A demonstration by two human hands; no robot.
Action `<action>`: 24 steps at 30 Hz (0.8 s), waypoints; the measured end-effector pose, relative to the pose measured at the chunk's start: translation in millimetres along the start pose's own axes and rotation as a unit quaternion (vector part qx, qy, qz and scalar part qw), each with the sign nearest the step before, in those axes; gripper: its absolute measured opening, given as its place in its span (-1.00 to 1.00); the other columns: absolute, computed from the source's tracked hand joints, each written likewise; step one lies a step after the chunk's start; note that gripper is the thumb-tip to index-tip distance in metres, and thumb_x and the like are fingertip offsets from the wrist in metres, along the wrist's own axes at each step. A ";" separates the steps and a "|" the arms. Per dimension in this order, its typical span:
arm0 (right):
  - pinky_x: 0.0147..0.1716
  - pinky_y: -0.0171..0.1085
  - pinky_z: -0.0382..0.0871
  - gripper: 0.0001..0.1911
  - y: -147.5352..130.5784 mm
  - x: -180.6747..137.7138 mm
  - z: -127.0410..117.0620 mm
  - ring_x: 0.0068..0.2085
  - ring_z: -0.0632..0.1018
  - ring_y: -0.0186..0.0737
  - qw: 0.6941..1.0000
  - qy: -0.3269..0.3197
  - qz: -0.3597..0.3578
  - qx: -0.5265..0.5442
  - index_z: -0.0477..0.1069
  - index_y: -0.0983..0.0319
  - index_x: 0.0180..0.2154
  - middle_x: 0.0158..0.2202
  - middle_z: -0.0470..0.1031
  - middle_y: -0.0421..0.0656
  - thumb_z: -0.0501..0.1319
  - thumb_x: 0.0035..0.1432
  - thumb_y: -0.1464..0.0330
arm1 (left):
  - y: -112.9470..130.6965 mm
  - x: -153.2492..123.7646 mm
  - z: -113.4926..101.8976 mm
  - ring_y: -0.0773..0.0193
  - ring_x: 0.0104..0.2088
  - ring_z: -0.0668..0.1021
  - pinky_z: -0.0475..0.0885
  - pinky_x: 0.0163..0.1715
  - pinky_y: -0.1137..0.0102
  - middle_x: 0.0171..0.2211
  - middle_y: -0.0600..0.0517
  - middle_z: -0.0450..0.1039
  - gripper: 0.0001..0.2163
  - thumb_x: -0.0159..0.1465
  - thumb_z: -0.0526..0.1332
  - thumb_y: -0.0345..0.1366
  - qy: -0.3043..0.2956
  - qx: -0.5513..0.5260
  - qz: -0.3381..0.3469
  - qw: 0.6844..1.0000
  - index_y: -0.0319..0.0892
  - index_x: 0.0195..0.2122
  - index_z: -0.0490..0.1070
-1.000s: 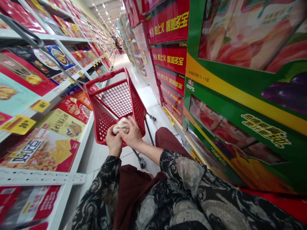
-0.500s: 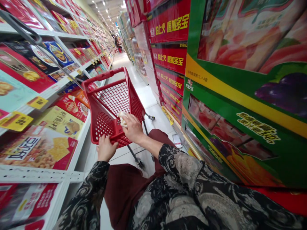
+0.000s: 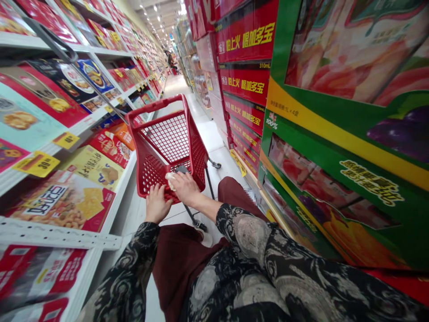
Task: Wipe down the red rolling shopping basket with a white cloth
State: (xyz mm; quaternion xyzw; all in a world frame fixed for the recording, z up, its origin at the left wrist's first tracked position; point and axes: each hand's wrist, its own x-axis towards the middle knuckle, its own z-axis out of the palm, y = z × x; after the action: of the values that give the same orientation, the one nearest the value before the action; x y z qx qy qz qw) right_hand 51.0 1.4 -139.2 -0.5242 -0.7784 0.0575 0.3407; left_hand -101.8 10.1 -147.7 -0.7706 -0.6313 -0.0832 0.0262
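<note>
A red plastic shopping cart (image 3: 199, 152) with grid walls stands in front of me on dark legs with casters. My left hand (image 3: 157, 203) rests at its near left rim, the fingers bent over the edge. Under the fingers of my right hand (image 3: 185, 188) is a crumpled off-white cloth (image 3: 170, 181), pressed against the near rim of the cart. Just beyond the right hand a small dark grey patch shows inside the cart; I cannot make out what it is. The fingertips of the right hand are partly hidden by the hand itself.
On the left run white shelves (image 3: 110, 241) with snack boxes (image 3: 63, 201) and yellow price tags. A grey handle rod (image 3: 67, 51) leans out from the cart's left. Stacked red drink cases (image 3: 244, 85) and green juice cartons (image 3: 301, 116) line the right. Far down the aisle is a person (image 3: 170, 60).
The view has shifted, so the cart and shelves sit further right. My right hand has moved slightly toward me with the cloth along the rim. The left hand stays on the rim.
</note>
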 end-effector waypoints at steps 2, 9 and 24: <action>0.16 -0.05 -0.02 -0.59 15.2 -6.3 -10.1 0.18 0.19 -0.09 1.000 0.008 0.018 0.002 0.26 0.29 0.06 0.14 0.27 -0.05 0.05 0.15 0.43 | 2.6 -0.2 0.5 -0.06 0.25 0.02 0.05 0.15 -0.01 0.23 -0.20 0.04 -0.49 0.12 0.10 -0.29 -0.002 -0.015 0.007 1.000 -0.23 0.13 0.14; 0.15 0.00 0.00 -0.50 56.3 -21.5 -21.2 0.20 0.18 -0.01 0.995 0.083 0.050 0.004 0.31 0.35 0.02 0.15 0.26 0.03 0.09 -0.03 0.57 | 19.4 -2.7 10.7 0.04 0.25 0.09 0.08 0.18 0.07 0.21 -0.22 0.10 -0.44 0.06 0.07 -0.49 0.060 -0.132 0.041 0.989 -0.30 0.15 0.11; 0.12 0.02 0.04 -0.49 78.4 -18.3 -26.9 0.20 0.18 -0.05 0.987 0.142 0.035 -0.070 0.34 0.27 0.00 0.15 0.25 -0.03 0.03 -0.04 0.59 | -8.2 -5.8 24.3 0.06 0.25 0.07 0.07 0.22 0.15 0.21 -0.28 0.09 -0.51 0.07 0.05 -0.54 0.123 -0.239 -0.026 0.963 -0.39 0.09 0.20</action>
State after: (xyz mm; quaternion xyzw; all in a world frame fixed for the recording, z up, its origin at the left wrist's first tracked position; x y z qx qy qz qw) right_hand 131.8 13.3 -162.4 -0.5766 -0.7052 -0.0598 0.4083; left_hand -108.6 9.7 -173.1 -0.7216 -0.6049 -0.3262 -0.0840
